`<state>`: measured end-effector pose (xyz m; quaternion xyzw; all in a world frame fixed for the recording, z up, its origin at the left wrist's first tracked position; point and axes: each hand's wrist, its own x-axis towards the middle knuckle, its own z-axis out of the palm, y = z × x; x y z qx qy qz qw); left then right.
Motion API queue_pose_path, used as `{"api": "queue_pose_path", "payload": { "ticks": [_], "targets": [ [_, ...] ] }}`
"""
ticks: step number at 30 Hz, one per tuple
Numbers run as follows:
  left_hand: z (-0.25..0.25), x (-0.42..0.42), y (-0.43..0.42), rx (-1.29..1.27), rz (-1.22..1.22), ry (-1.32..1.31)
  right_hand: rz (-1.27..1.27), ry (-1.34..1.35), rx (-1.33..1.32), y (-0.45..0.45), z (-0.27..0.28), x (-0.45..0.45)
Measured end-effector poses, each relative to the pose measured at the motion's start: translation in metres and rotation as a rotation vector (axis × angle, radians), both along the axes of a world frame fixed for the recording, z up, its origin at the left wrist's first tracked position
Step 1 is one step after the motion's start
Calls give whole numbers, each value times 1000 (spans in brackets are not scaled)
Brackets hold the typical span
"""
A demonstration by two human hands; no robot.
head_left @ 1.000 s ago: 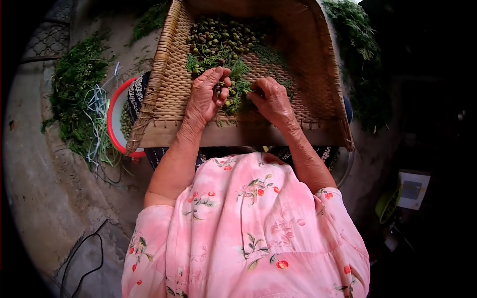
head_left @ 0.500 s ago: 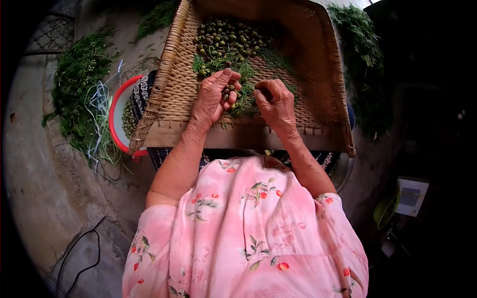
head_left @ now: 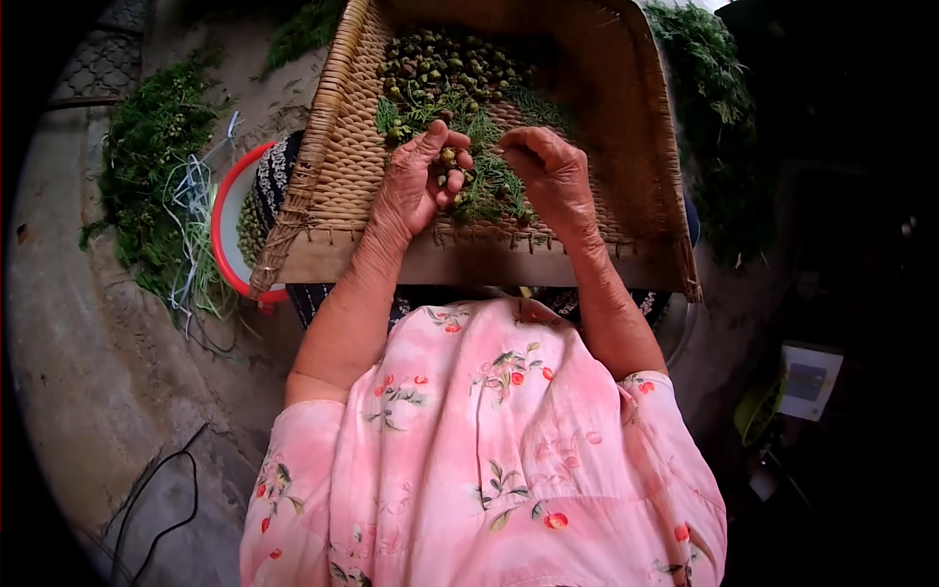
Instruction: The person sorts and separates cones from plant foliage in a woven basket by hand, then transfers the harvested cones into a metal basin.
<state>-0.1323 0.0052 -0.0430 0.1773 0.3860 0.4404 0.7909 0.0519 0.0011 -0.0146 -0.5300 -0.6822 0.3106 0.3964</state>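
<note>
A woven winnowing basket (head_left: 337, 127) rests across my lap. Small green-brown seed cones (head_left: 455, 64) are heaped in its far part, and flat green conifer sprigs (head_left: 501, 186) are strewn nearer to me. Several cones (head_left: 449, 168) lie in my left hand (head_left: 406, 186), cupped by its curled fingers, with the thumb raised. My right hand (head_left: 558, 181) hovers over the sprigs to the right, thumb and fingers pinched together. Whatever is in that pinch is hidden.
To the left, a red-rimmed basin (head_left: 223, 220) holds small green pieces, beside tangled plastic strings (head_left: 186, 225). Heaps of green branches (head_left: 152, 147) lie on the floor on both sides. A black cable (head_left: 156, 489) runs over the concrete at lower left.
My right hand has risen slightly away from me over the basket. The left thumb has lifted, and the cones in that palm show more plainly.
</note>
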Motion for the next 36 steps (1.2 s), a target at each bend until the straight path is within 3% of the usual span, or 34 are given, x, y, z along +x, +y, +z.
{"api": "queue_pose_path", "payload": {
  "ticks": [6, 11, 14, 16, 22, 24, 30, 36],
  "targets": [
    [-5, 2, 0, 12, 19, -31, 167, -415, -158, -17, -9, 16],
    [-4, 0, 0, 12, 11, -10, 155, -431, -207, -20, -8, 11],
    [-3, 1, 0, 13, 16, -15, 95, -350, -108, -20, -11, 12],
    [-4, 1, 0, 32, 5, -1, -40, -63, -88, -17, -7, 10],
    [1, 2, 0, 43, -20, -18, -9, 60, 58, -10, 10, -18],
    [3, 2, 0, 33, -13, -15, 28, 284, -58, -9, 17, -25],
    [-5, 0, 1, -3, -15, -19, 30, -9, -68, -15, 20, 21],
    [0, 3, 1, 20, -8, 28, 269, -499, -277, -31, 17, 27]
  ]
}}
